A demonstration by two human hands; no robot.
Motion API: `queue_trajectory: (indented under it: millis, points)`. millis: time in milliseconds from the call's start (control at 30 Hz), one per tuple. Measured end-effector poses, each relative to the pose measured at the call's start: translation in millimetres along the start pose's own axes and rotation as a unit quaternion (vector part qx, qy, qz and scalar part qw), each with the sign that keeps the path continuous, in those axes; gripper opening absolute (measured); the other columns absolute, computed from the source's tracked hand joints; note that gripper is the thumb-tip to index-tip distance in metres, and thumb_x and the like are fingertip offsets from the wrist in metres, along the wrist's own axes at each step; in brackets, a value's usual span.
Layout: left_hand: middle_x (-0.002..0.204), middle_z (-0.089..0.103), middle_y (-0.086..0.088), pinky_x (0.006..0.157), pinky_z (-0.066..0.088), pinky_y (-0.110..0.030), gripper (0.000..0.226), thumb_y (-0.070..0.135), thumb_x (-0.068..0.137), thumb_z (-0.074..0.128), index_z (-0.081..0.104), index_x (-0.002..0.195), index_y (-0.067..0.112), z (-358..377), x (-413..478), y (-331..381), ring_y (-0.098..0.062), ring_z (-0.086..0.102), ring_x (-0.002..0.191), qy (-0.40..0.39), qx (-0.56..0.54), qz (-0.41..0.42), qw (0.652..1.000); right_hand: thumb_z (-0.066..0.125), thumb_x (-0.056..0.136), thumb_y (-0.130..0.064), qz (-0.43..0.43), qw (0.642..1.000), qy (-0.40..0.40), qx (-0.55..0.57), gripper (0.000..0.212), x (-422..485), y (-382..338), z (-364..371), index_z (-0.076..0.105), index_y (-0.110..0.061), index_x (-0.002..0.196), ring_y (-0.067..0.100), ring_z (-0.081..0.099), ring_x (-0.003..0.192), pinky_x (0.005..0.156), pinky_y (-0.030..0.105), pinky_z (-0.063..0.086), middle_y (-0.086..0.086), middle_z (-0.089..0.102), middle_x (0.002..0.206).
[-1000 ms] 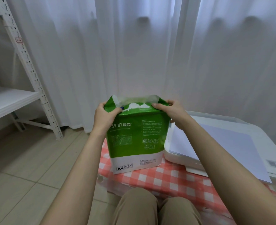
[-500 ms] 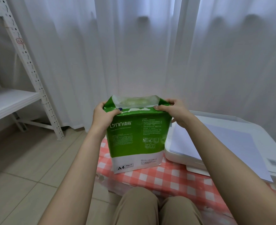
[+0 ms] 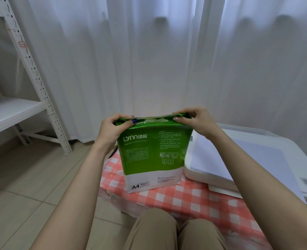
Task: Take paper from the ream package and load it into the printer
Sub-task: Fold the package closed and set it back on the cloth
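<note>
A green and white A4 ream package stands upright on the red-checked table. My left hand pinches the wrapper's top left corner, and my right hand pinches its top right corner. The torn top is pulled nearly flat, with a thin strip of white paper showing inside. To the right sits a white printer with a sheet of paper lying on its lid; my right forearm crosses over it.
A white metal shelf rack stands at the left on the tiled floor. White curtains hang behind the table. My knees are against the table's near edge.
The wrapper's open top, which gaped wide before, is now stretched almost shut between my hands. Both hands moved slightly outward and up along the top edge.
</note>
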State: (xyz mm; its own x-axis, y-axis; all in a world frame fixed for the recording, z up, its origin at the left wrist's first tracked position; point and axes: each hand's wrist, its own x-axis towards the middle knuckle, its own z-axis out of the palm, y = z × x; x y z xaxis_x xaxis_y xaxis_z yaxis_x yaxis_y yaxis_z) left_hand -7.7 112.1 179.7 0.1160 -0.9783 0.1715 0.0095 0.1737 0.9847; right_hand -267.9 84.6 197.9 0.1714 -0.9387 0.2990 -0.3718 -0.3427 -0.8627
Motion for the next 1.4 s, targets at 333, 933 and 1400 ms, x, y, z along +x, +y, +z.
queue_trajectory:
  millis: [333,933,1400]
  points:
    - [0.110,0.064,-0.003,0.067,0.056,-0.018,0.016,-0.004,0.072,0.069,0.066,0.076,0.012,-3,-2,-7,-0.014,0.065,0.095,-0.057,-0.037,0.016,0.998,0.082,0.068,-0.024,0.010,0.998,-0.034,-0.060,0.035,-3,1,-10,0.073,-0.021,0.101,0.010,0.062,0.103,0.092,0.020,0.046,-0.002,0.072,0.106]
    - [0.092,0.076,-0.003,0.064,0.053,-0.032,0.032,0.020,0.071,0.075,0.071,0.102,0.012,45,-4,-3,-0.027,0.071,0.072,-0.021,0.637,0.398,0.660,0.057,0.089,-0.027,-0.196,0.874,-0.052,-0.442,0.032,-4,-17,40,0.059,-0.015,0.118,0.025,0.059,0.111,0.089,0.036,0.047,0.005,0.066,0.117]
    - [0.096,0.077,0.001,0.074,0.056,-0.024,0.024,0.016,0.077,0.060,0.076,0.095,0.015,42,-5,-20,-0.011,0.073,0.087,0.032,0.589,0.462,0.662,0.059,0.079,-0.003,-0.352,0.825,0.021,-0.442,0.031,-7,17,41,0.070,-0.005,0.108,0.025,0.072,0.096,0.077,0.044,0.059,0.012,0.073,0.106]
